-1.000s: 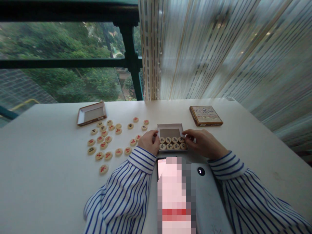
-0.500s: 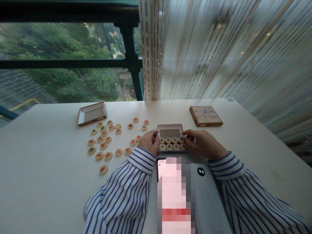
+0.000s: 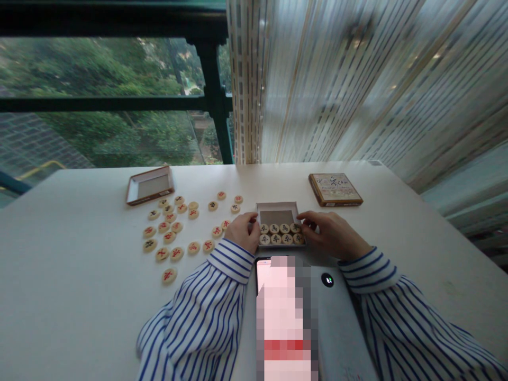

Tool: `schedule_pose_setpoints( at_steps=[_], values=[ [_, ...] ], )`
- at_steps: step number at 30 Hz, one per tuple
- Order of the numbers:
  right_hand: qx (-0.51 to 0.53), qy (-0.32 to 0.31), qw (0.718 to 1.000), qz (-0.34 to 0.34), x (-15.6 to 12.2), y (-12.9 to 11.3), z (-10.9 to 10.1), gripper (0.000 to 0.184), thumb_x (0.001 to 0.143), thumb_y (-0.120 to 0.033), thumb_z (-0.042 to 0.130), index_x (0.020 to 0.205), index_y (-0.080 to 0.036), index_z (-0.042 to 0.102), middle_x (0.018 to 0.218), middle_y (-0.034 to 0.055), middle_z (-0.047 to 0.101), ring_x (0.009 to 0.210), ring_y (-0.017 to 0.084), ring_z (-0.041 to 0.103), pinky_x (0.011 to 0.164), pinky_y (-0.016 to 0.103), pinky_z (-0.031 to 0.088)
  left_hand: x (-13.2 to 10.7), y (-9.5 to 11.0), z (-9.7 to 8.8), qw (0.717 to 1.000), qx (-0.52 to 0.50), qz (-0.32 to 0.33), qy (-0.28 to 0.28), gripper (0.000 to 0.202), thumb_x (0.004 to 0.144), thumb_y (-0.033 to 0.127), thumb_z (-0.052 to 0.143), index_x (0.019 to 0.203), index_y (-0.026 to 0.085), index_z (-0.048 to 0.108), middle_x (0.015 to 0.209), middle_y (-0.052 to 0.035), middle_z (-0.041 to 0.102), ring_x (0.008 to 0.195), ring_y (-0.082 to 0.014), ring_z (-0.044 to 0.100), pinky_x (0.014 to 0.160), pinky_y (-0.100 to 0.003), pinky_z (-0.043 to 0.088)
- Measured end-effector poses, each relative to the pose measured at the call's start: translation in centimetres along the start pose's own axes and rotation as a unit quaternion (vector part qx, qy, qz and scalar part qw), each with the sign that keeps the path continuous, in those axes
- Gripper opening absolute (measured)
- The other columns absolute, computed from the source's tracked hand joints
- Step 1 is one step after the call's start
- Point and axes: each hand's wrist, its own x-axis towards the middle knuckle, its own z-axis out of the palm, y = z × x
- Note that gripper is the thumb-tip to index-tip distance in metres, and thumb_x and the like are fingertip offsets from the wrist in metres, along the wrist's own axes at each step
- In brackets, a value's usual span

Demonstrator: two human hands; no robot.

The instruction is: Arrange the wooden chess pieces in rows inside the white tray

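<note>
- The small open box [image 3: 277, 203] sits on the desk [image 3: 79, 296] right in front of the person, between both hands.
- Packed so far: eight round game pieces [image 3: 281, 233], two neat rows of four filling the near half of the box. The far half is bare cardboard.
- Left out: roughly a couple dozen loose pieces [image 3: 170, 233] scattered on the desk off to the left, red and black markings mixed. So I'd call it about a quarter done.
- Left hand [image 3: 246, 231]: half curled against the box's left wall, fingertips by the rows. Can't tell if it's pinching a piece.
- Right hand [image 3: 331, 233]: fingers loosely stretched out, tips on the box's right edge, nothing gripped that I can see.
- A second open tray [image 3: 150, 185] sits beyond the loose pieces, and a closed printed box [image 3: 335, 189] sits far right, neither touched.
</note>
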Motion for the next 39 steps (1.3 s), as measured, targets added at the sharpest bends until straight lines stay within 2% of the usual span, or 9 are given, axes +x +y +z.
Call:
schedule_pose_setpoints(
  at_steps=[2, 7, 10, 15, 31, 39],
  values=[
    [0.000, 0.024, 1.000, -0.002, 0.0, 0.1, 0.1, 0.024, 0.078, -0.022, 0.046, 0.096, -0.017, 0.061, 0.070, 0.0022, 0.065, 0.061, 0.013, 0.057, 0.058, 0.023, 0.039, 0.0, 0.0, 0.0, 1.000, -0.002, 0.001, 0.003, 0.024, 0.072, 0.017, 0.050, 0.093, 0.014, 0.062, 0.084, -0.0064, 0.067, 0.074, -0.0164, 0.063, 0.072, -0.029, 0.050],
    [-0.007, 0.135, 0.990, 0.034, 0.1, 0.0, 0.5, 0.019, 0.078, -0.024, 0.046, 0.085, -0.016, 0.062, 0.063, 0.0022, 0.061, 0.056, 0.013, 0.053, 0.057, 0.024, 0.037, 0.1, 0.5, -0.5, 0.999, -0.011, -0.011, 0.034, 0.021, 0.073, 0.020, 0.050, 0.088, 0.015, 0.063, 0.080, -0.0050, 0.067, 0.062, -0.0134, 0.061, 0.063, -0.026, 0.050],
    [0.009, 0.167, 0.985, 0.051, 0.0, 0.0, 0.8, 0.021, 0.079, -0.026, 0.045, 0.085, -0.015, 0.061, 0.059, 0.0016, 0.059, 0.053, 0.012, 0.051, 0.055, 0.023, 0.036, 0.2, 0.8, -0.7, 0.998, -0.021, -0.014, 0.060, 0.018, 0.073, 0.022, 0.051, 0.085, 0.015, 0.063, 0.077, -0.0039, 0.066, 0.056, -0.0114, 0.059, 0.059, -0.024, 0.049],
    [0.020, 0.172, 0.984, 0.051, -0.1, 0.0, 1.0, 0.022, 0.080, -0.028, 0.044, 0.085, -0.015, 0.062, 0.058, 0.0014, 0.058, 0.053, 0.013, 0.051, 0.056, 0.023, 0.036, 0.2, 0.8, -0.8, 0.996, -0.034, -0.012, 0.080, 0.017, 0.073, 0.023, 0.050, 0.082, 0.015, 0.063, 0.076, -0.0038, 0.066, 0.058, -0.0114, 0.059, 0.058, -0.023, 0.048],
    [0.027, 0.152, 0.986, 0.057, -0.1, 0.3, 1.3, 0.023, 0.081, -0.028, 0.042, 0.087, -0.016, 0.060, 0.058, 0.0009, 0.058, 0.053, 0.013, 0.052, 0.055, 0.023, 0.036, 0.2, 0.9, -0.6, 0.997, -0.042, -0.005, 0.070, 0.017, 0.075, 0.020, 0.048, 0.083, 0.014, 0.062, 0.077, -0.0041, 0.065, 0.059, -0.0098, 0.057, 0.054, -0.020, 0.046],
    [0.026, 0.161, 0.985, 0.059, -0.1, 0.5, 1.3, 0.024, 0.081, -0.028, 0.042, 0.088, -0.015, 0.061, 0.056, 0.0003, 0.056, 0.053, 0.013, 0.051, 0.055, 0.024, 0.037, 0.4, 1.1, -1.2, 0.994, -0.053, -0.008, 0.095, 0.017, 0.075, 0.022, 0.049, 0.082, 0.014, 0.062, 0.075, -0.0043, 0.064, 0.058, -0.0106, 0.057, 0.056, -0.022, 0.047]
  ],
)
